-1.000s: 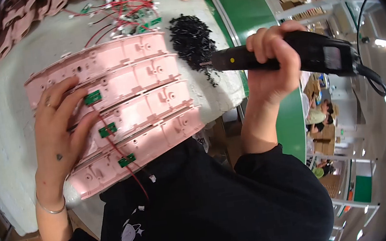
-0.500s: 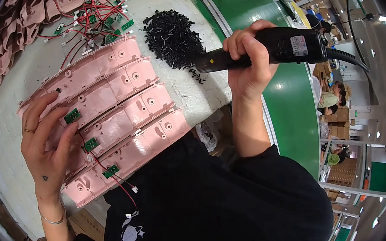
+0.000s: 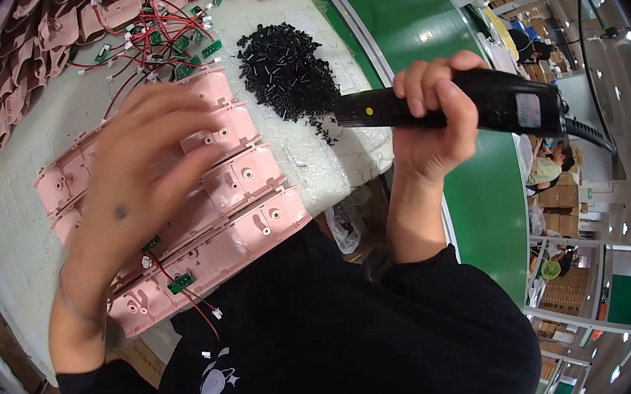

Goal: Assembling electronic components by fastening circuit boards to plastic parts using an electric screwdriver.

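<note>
My left hand (image 3: 146,163), blurred by motion, hovers over the pink plastic shells (image 3: 246,175) with thumb and fingers apart. Nothing shows in it. Several of these long curved shells lie side by side, hollow side up. A small green circuit board (image 3: 180,284) with red and black wires rests on the nearest shell; another green board (image 3: 152,241) peeks out from under my hand. My right hand (image 3: 439,115) is wrapped around a black corded electric screwdriver (image 3: 508,101), held sideways. Its front end is beside a pile of black screws (image 3: 287,70).
Wired circuit boards (image 3: 154,37) lie tangled at the far side of the white padded surface (image 3: 328,172). More pink shells (image 3: 12,100) are heaped along the far left edge. To the right runs a green belt (image 3: 479,185). Shelves and people are beyond it.
My left hand has lifted off the boards on the shells and moved right and away from me. The right hand has shifted slightly right and nearer with the screwdriver, now tilted more.
</note>
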Available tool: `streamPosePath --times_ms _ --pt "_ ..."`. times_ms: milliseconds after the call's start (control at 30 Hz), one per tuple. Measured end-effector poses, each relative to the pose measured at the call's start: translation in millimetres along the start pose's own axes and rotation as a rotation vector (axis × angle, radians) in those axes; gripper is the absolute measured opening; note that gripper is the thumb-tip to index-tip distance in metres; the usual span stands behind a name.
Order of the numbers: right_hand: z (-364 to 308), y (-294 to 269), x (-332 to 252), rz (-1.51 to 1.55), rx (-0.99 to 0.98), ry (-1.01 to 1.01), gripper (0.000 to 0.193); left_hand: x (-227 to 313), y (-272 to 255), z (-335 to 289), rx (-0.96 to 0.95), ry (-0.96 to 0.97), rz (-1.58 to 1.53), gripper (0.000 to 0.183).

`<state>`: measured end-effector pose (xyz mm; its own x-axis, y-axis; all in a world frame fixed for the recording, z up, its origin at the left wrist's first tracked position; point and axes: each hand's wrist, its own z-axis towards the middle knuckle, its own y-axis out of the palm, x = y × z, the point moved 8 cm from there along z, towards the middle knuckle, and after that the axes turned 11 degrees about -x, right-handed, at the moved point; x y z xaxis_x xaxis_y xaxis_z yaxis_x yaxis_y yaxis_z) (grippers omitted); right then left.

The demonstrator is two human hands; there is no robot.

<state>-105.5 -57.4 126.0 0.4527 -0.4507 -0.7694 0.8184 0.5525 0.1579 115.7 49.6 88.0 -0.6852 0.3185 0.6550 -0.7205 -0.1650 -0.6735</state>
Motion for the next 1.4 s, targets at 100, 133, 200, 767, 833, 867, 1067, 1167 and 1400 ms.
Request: streamPosePath --times_ms 100,133,200,767,833,867,1067,1167,1400 --pt "5 4 -10 0.106 -0.066 -0.044 0.027 14 43 39 -0.11 0.264 -0.021 0.021" --pt "6 6 -14 0.116 -0.069 -0.048 0.027 19 55 47 -0.105 0.318 -0.007 0.021" --pt "9 10 -23 0.131 -0.098 -0.077 0.027 23 72 63 -0.148 0.308 0.006 0.022" --pt "21 0 -44 0.3 -0.214 -0.16 0.028 20 70 80 -0.007 0.237 -0.095 0.018" --pt "21 0 -46 0.299 -0.208 -0.164 0.027 23 71 78 0.003 0.244 -0.103 0.017" --pt "20 0 -48 0.3 -0.208 -0.165 0.027 24 71 77 0.012 0.25 -0.111 0.017" --pt "17 3 -50 0.3 -0.211 -0.165 0.026 27 69 72 0.032 0.259 -0.115 0.015" --pt "17 3 -54 0.288 -0.237 -0.172 0.026 32 69 72 0.031 0.288 -0.093 0.014" --pt "16 16 -57 0.24 -0.332 -0.151 0.026 40 73 67 0.059 0.347 -0.008 0.013"
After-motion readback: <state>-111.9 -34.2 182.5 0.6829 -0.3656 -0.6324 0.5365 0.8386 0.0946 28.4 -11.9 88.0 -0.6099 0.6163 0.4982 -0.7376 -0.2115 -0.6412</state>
